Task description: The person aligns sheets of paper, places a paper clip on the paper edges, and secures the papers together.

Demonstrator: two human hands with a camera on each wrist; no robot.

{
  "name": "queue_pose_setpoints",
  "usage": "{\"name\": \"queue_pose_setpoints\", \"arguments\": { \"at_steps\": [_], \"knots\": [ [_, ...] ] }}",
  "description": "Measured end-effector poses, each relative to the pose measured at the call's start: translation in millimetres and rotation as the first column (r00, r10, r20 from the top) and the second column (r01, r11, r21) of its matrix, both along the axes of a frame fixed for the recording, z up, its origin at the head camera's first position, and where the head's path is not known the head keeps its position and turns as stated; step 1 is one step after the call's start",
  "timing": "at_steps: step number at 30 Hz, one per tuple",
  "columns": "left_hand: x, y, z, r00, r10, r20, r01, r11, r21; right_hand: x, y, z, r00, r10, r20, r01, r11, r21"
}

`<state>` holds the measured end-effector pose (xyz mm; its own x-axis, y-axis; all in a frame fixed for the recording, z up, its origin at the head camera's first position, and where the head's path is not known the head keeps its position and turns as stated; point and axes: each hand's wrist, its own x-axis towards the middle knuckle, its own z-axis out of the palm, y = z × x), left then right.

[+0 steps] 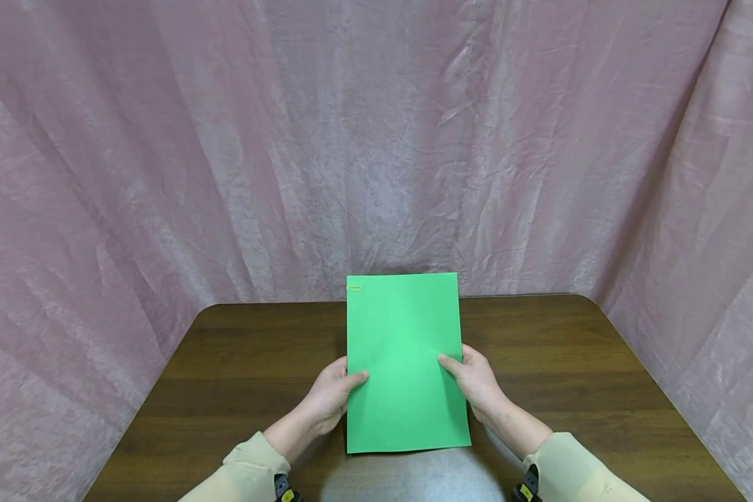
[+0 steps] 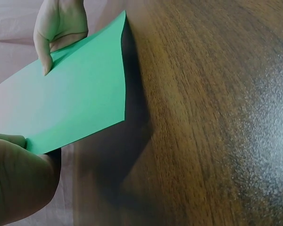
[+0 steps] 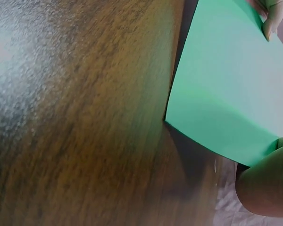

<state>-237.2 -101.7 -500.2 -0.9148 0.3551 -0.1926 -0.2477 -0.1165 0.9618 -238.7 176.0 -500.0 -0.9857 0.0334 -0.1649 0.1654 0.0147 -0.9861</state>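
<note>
Green paper [image 1: 405, 397], one sheet or a thin stack, is held up over the table between both hands. A small yellow paper clip [image 1: 354, 288] sits on its upper left edge. My left hand [image 1: 329, 396] grips the left edge, thumb on the front face and fingers behind. On the opposite edge my right hand [image 1: 479, 382] pinches the paper the same way, a little higher up. In the left wrist view the paper [image 2: 80, 94] bends slightly and stands off the tabletop. The fingers behind the paper are mostly hidden.
A dark brown wooden table [image 1: 257, 362] with rounded far corners lies beneath. Pink velvet curtain [image 1: 376, 139] hangs behind it and along the sides. Light glares off the near part of the tabletop. Each wrist wears a dark strap [image 1: 282, 487] with a yellow mark.
</note>
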Motion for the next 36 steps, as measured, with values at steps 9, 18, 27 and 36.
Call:
{"name": "queue_pose_setpoints", "arguments": {
  "at_steps": [9, 18, 27, 36],
  "knots": [
    [2.2, -1.9, -0.1, 1.0, 0.021, -0.013, -0.021, 1.0, 0.0, 4.9, 3, -0.1, 1.0, 0.021, 0.004, -0.021, 1.0, 0.018],
    [-1.1, -4.4, -0.2, 0.999, 0.039, -0.002, -0.039, 0.999, 0.004, 12.9, 15, -5.5, 0.997, 0.081, -0.001, -0.081, 0.994, 0.067],
    [-1.1, -5.5, 2.2, 1.0, 0.022, 0.006, -0.022, 1.0, 0.002, 18.0, 21, -3.8, 0.994, 0.11, -0.015, -0.109, 0.992, 0.06],
    [-6.1, -9.5, 0.4, 1.0, -0.013, 0.012, 0.013, 1.0, -0.002, 16.6, 25, -6.6, 0.996, 0.084, 0.022, -0.085, 0.995, 0.054]
  ]
}}
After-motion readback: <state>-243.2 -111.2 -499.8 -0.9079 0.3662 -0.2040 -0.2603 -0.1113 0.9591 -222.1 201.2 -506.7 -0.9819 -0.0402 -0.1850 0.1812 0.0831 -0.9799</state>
